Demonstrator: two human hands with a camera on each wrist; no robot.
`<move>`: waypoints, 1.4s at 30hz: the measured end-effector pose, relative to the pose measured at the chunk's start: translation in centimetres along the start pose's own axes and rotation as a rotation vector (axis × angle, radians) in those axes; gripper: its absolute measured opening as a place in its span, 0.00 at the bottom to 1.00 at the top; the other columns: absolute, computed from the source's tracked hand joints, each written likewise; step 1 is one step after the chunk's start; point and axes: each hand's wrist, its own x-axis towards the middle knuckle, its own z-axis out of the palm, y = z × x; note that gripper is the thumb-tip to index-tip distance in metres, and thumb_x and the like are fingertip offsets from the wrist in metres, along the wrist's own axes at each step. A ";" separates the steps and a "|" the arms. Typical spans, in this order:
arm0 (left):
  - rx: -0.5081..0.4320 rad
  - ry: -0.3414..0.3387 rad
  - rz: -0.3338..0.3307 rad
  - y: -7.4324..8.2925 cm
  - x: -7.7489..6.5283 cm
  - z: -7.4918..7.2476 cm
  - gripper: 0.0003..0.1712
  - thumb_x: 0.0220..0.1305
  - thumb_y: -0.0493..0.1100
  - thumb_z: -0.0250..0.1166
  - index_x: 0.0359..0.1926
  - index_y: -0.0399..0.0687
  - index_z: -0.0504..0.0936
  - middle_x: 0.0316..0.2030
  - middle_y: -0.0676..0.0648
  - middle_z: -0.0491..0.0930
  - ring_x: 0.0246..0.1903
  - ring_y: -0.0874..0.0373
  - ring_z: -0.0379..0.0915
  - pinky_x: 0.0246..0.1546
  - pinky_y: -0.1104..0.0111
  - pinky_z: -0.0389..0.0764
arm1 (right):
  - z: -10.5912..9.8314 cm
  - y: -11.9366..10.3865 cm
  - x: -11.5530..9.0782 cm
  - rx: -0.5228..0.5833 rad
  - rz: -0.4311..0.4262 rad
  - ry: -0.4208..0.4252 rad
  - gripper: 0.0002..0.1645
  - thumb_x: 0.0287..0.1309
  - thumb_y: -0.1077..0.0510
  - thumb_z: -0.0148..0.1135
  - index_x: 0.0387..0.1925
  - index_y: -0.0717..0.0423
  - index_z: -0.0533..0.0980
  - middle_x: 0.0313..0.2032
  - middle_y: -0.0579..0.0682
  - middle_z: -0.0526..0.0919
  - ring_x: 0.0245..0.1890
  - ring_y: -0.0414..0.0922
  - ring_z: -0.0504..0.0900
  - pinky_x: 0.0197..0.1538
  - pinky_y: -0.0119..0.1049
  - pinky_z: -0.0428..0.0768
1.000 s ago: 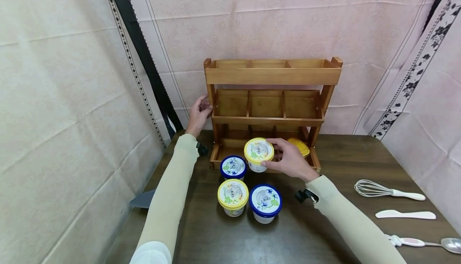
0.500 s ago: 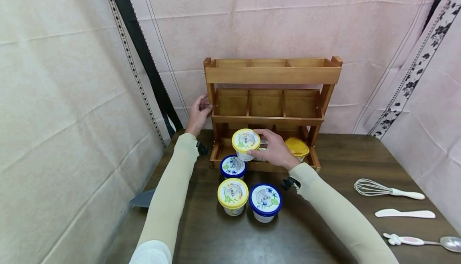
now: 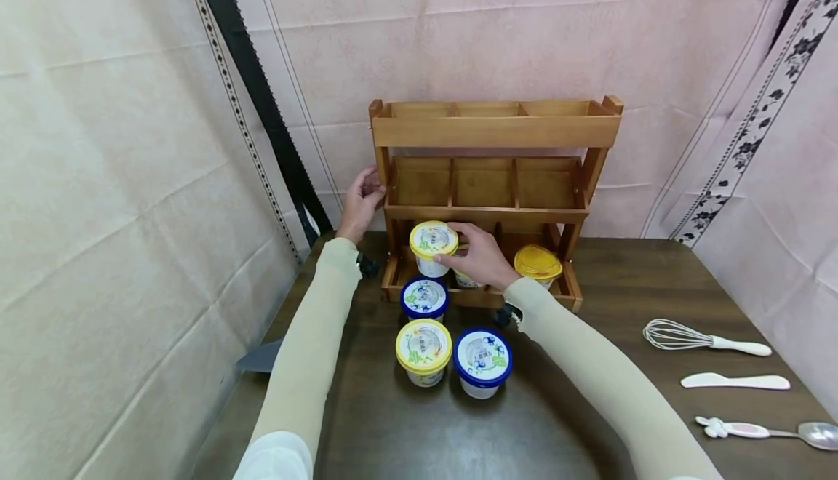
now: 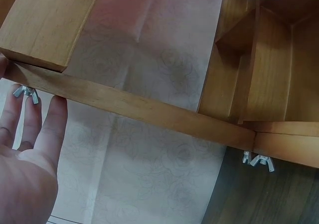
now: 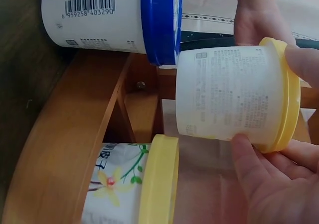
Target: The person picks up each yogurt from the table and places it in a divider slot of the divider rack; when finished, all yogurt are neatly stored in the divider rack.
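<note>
In the head view my right hand (image 3: 483, 256) grips a yellow-lidded tub (image 3: 432, 251), thumb and fingers at its lid and side. It is held above the left compartment of the bottom tier of a wooden shelf rack (image 3: 494, 132). The right wrist view shows this tub's printed white side (image 5: 224, 94). My left hand (image 3: 361, 204) holds the rack's left side post (image 4: 134, 104), fingertips against its edge. In the bottom tier sit another yellow-lidded tub (image 5: 159, 184), mostly hidden by my right hand in the head view, and a yellow-lidded tub (image 3: 538, 263) at the right.
Before the rack stand a blue-lidded tub (image 3: 424, 297), a yellow-lidded tub (image 3: 423, 349) and a second blue-lidded tub (image 3: 482, 360). At the right of the dark table (image 3: 563, 422) lie a whisk (image 3: 707, 338), a white spreader (image 3: 736, 381) and a spoon (image 3: 766, 430).
My right hand has carried the yellow-lidded tub left and farther back, from in front of the rack to above its left bottom compartment. My left hand stays at the post.
</note>
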 end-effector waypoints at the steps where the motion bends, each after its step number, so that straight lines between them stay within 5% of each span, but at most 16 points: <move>1: 0.004 0.000 0.002 0.0 0.0 0.0 0.27 0.76 0.40 0.64 0.73 0.59 0.74 0.52 0.51 0.76 0.53 0.56 0.74 0.56 0.58 0.80 | 0.1 -0.1 0.2 0.000 0.000 0.001 0.51 0.58 0.37 0.78 0.76 0.51 0.67 0.65 0.53 0.77 0.60 0.53 0.81 0.57 0.48 0.87; 25: -0.001 0.000 0.009 0.1 -0.1 0.0 0.28 0.75 0.39 0.64 0.73 0.59 0.75 0.52 0.52 0.76 0.52 0.57 0.74 0.52 0.65 0.80 | 4.5 0.0 2.6 -0.241 0.054 -0.109 0.51 0.63 0.38 0.73 0.78 0.58 0.65 0.72 0.60 0.73 0.70 0.59 0.74 0.74 0.57 0.72; 42: -0.018 0.001 0.002 0.3 -0.2 -0.1 0.28 0.76 0.40 0.65 0.73 0.58 0.75 0.51 0.52 0.76 0.52 0.57 0.75 0.53 0.64 0.81 | 6.4 1.0 3.1 -0.132 0.173 -0.160 0.53 0.63 0.40 0.75 0.79 0.56 0.62 0.75 0.59 0.70 0.73 0.58 0.72 0.76 0.57 0.69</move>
